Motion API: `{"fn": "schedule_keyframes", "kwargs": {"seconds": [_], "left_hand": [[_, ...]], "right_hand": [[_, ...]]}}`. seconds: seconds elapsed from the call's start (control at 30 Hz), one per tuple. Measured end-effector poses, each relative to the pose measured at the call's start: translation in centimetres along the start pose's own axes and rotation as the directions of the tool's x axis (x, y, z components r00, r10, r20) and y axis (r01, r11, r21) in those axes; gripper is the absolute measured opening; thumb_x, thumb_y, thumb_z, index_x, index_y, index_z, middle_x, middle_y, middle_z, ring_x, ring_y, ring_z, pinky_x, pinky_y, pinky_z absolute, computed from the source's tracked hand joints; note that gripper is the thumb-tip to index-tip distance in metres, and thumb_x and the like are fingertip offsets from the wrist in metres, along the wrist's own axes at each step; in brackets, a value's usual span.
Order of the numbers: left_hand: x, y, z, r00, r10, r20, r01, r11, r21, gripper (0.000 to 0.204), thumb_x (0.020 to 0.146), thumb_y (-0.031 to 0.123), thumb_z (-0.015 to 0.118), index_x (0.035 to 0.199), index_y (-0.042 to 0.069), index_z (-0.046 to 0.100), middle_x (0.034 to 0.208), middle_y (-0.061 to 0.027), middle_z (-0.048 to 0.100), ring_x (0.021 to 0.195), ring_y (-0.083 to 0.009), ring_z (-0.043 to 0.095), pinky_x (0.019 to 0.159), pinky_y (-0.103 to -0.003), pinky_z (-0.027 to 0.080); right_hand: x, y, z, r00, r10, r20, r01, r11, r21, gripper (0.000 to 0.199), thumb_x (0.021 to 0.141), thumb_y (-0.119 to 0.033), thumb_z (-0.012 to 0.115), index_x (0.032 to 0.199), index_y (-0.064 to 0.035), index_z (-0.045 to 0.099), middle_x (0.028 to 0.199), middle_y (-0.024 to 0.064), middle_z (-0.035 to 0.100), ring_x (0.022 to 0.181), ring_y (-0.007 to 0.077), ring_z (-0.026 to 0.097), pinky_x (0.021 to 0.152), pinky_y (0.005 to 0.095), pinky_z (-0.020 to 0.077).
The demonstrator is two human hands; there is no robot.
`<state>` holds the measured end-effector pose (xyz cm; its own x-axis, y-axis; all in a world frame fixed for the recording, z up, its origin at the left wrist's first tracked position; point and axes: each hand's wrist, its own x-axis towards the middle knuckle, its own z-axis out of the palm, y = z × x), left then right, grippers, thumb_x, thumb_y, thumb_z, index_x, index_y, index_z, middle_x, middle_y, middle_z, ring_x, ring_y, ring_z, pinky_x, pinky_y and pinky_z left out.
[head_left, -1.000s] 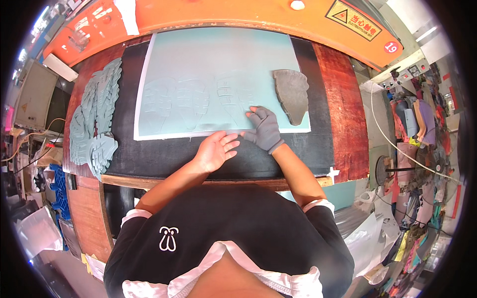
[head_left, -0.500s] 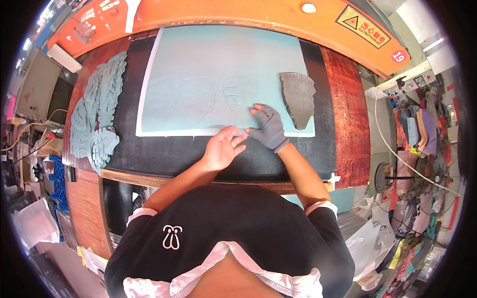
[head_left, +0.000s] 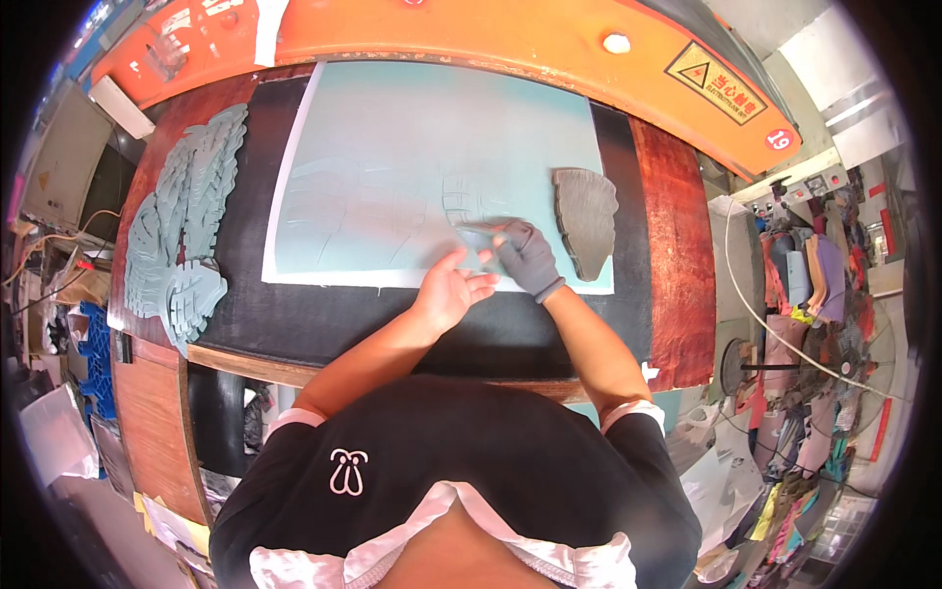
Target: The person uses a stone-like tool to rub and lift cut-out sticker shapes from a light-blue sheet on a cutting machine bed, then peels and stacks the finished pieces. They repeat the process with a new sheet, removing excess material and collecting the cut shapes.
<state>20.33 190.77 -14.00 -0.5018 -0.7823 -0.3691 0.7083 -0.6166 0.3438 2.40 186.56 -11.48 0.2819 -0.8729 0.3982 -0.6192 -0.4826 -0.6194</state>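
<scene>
A pale blue-green foam-like sheet (head_left: pixel 392 118) with a white edge lies on a black board, with outlines of shaped pieces cut into it. My right hand (head_left: pixel 530 260), in a grey glove with bare fingertips, is over the sheet's near edge. Its fingers pinch a small blue-green cut piece (head_left: pixel 475 238), which is lifted and blurred. Beside it, my bare left hand (head_left: pixel 448 292) is turned partly palm up with fingers apart, close to the piece. Whether its fingertips touch the piece is unclear.
Stacked blue-green cut pieces (head_left: pixel 191 221) lie to the left. A dark grey tapered stack (head_left: pixel 589 224) rests on the sheet's right side. An orange machine beam (head_left: pixel 471 37) spans the far side. Reddish wooden boards (head_left: pixel 677 245) flank the black board (head_left: pixel 392 314).
My right hand has raised the cut piece from the sheet. My left hand has turned its palm upward and spread its fingers. The view has shifted slightly.
</scene>
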Motion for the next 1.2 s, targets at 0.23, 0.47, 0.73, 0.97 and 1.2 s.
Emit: {"fn": "schedule_keyframes", "kwargs": {"seconds": [0.23,0.47,0.73,0.97,1.2], "left_hand": [[-5.1,1.8,-0.2,0.974,0.077,0.215,-0.214,0.63,0.747,0.026,0.091,0.023,0.054,0.107,0.004,0.05,0.108,-0.0126,0.059,0.084,-0.0237,0.061,0.075,-0.036,0.049],[-0.7,4.9,-1.6,0.532,0.484,0.695,-0.319,-0.645,0.694,0.028,0.076,0.017,0.064,0.102,0.006,0.057,0.121,-0.0126,0.052,0.116,-0.0339,0.045,0.098,-0.048,0.033],[0.3,4.4,-3.0,0.527,0.454,0.718,-0.269,-0.713,0.648,0.034,0.073,0.019,0.066,0.103,0.005,0.058,0.125,-0.0126,0.051,0.119,-0.0332,0.043,0.099,-0.052,0.031],[0.2,4.5,-3.0,0.523,0.462,0.716,-0.286,-0.697,0.658,0.032,0.072,0.018,0.066,0.1,0.005,0.058,0.122,-0.0138,0.051,0.116,-0.0339,0.045,0.098,-0.052,0.033],[0.7,4.2,-3.0,0.505,0.464,0.728,-0.277,-0.712,0.646,0.031,0.072,0.017,0.065,0.1,0.005,0.058,0.119,-0.0129,0.052,0.116,-0.0333,0.045,0.099,-0.051,0.032]], "right_hand": [[7.8,3.8,-3.2,0.794,0.581,-0.18,-0.453,0.762,0.463,0.033,0.088,-0.033,0.054,0.093,-0.0014,0.062,0.072,0.0024,0.057,0.066,0.011,0.05,0.062,0.0286,0.0421],[14.7,3.2,-6.3,0.738,0.657,-0.152,-0.467,0.661,0.587,0.023,0.088,-0.026,0.057,0.087,-0.0035,0.061,0.072,0.0011,0.056,0.063,0.0111,0.05,0.058,0.0264,0.043],[20.7,3.3,-7.7,0.836,0.539,-0.101,-0.324,0.633,0.703,0.026,0.093,-0.024,0.051,0.101,0.0001,0.056,0.081,0.0094,0.062,0.065,0.0188,0.062,0.058,0.0304,0.0533],[23.9,2.2,-16.1,0.761,0.496,-0.419,-0.046,0.685,0.727,0.035,0.094,-0.026,0.042,0.107,0.004,0.054,0.097,0.0144,0.06,0.085,0.0237,0.061,0.071,0.0386,0.0535],[18.9,-6.3,-21.8,0.933,0.198,-0.299,0.103,0.651,0.752,0.028,0.096,-0.023,0.044,0.112,-0.0014,0.051,0.1,0.0112,0.064,0.084,0.0221,0.065,0.074,0.0349,0.0544]]}}
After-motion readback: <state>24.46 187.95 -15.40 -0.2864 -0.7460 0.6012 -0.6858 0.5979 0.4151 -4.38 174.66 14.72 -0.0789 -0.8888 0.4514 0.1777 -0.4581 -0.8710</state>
